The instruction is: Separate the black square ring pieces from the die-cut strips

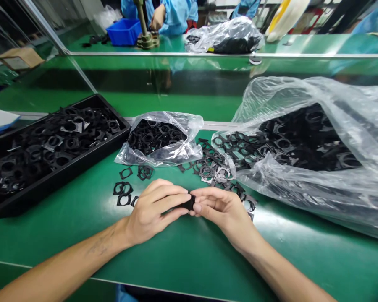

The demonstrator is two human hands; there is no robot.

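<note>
My left hand (159, 207) and my right hand (219, 209) meet above the green table, both closed on one small black part (188, 204). Fingers cover most of that part, so its full shape is hidden. Just behind my left hand lie several loose black ring-shaped frames (123, 188). Beyond my right hand, a scattered heap of similar frames (219, 172), some with a silvery face, spreads out from an open plastic bag (290, 176).
A long black tray (91, 157) full of black frames stands at the left. A smaller clear bag (164, 159) of frames sits at the middle back. Across a metal-edged divider, a co-worker's hand (158, 17) is near a blue bin (124, 32) and a press stand (148, 40).
</note>
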